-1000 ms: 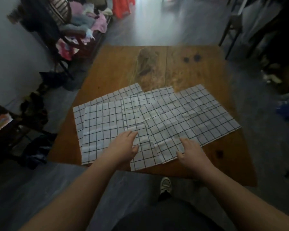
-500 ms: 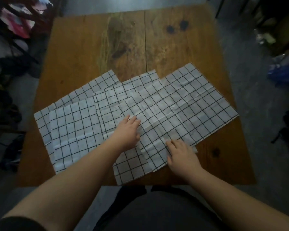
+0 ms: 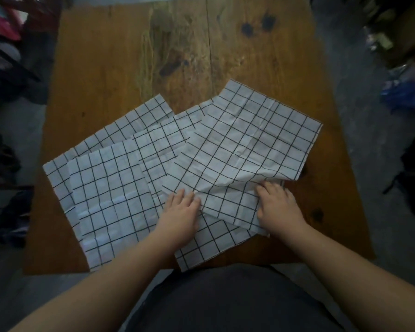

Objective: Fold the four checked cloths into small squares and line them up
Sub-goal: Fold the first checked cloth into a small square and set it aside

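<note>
Fingers (image 3: 270, 188) of right hand (image 3: 277, 206) grip top cloth (image 3: 249, 140).

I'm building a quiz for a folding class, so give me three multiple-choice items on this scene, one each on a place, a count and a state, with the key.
1. Which cloth lies on top of the others?
A) the leftmost
B) the rightmost
C) none, they all lie apart

2. How many checked cloths are on the wooden table?
A) two
B) six
C) four

3. In what state is the near edge of the rightmost cloth?
A) rumpled and lifted at the right hand
B) smooth and flat
C) rolled into a tube

Key:
1 B: its edge runs unbroken over its neighbour.
2 C: four overlapping grids fan across the wood.
3 A: the right hand's fingers grip the puckered edge, while the left hand presses flat beside it.
</note>
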{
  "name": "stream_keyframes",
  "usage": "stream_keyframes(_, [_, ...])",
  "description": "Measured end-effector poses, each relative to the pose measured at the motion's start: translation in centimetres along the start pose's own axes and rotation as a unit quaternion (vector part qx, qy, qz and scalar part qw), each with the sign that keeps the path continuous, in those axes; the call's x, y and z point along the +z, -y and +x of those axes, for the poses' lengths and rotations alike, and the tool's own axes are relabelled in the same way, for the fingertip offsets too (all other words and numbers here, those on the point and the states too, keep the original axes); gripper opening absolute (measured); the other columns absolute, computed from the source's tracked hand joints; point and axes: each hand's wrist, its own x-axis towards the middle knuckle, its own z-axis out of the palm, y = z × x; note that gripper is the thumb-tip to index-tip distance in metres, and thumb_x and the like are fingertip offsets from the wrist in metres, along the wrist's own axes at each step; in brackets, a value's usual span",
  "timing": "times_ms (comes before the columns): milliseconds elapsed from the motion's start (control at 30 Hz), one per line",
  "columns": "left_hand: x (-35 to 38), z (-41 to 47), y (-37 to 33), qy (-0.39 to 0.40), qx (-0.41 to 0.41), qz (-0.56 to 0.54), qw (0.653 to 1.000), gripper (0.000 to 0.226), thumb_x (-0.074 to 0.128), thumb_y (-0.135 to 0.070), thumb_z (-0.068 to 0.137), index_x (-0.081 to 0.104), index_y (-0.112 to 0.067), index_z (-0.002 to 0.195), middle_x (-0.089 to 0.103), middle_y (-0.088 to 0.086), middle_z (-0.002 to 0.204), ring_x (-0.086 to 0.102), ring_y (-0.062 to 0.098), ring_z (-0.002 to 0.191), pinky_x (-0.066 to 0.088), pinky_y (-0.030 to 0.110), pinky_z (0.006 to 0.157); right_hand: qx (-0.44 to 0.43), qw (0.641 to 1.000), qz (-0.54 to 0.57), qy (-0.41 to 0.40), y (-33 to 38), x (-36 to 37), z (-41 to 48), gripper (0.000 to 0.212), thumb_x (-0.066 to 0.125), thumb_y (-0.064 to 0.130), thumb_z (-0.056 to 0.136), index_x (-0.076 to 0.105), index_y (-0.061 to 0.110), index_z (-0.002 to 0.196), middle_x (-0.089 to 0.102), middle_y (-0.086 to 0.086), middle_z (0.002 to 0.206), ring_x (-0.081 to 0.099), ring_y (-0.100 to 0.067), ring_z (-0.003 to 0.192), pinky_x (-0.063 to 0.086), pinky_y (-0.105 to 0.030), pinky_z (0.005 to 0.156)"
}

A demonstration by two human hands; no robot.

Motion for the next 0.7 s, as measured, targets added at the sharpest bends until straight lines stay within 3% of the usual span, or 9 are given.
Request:
stream_keyframes(333, [3.3, -2.6, -3.0, -0.026, 0.032, -0.048, 0.998, 0.055, 0.048, -0.031, 0.098, 0.032, -0.029, 0.15, 0.037, 0.001, 0.153, 0.031, 0.024, 0.141, 0.029, 0.043, 0.117, -0.043, 0.999, -0.025, -0.013, -2.1, -0.6, 1.9, 0.068, 0.052, 0.029, 0.094, 0.026, 0.023, 0.157, 0.023, -0.005, 0.165, 0.018, -0.025, 0.152, 0.016, -0.049, 0.125])
stream_keyframes(533, [4.1, -2.5, -4.1, -0.055, 0.041, -0.075, 0.995, 0.054, 0.049, -0.027, 0.097, 0.037, -0.028, 0.15, 0.039, -0.001, 0.152, 0.034, 0.022, 0.14, 0.031, 0.04, 0.117, -0.064, 0.996, 0.042, -0.049, -4.3, 1.3, -1.6, 0.063, 0.053, 0.023, 0.096, 0.031, 0.021, 0.156, 0.026, -0.004, 0.164, 0.018, -0.023, 0.153, 0.015, -0.042, 0.126])
stream_keyframes(700, [4.0, -3.2, -3.5, -0.105, 0.024, -0.082, 0.991, 0.053, 0.062, -0.017, 0.091, 0.05, -0.021, 0.143, 0.048, 0.002, 0.147, 0.043, 0.023, 0.136, 0.035, 0.038, 0.114, -0.084, 0.991, 0.069, -0.072, -6.1, 3.7, -4.7, 0.054, 0.06, 0.024, 0.094, 0.048, 0.018, 0.146, 0.045, -0.003, 0.15, 0.037, -0.022, 0.143, 0.032, -0.041, 0.118])
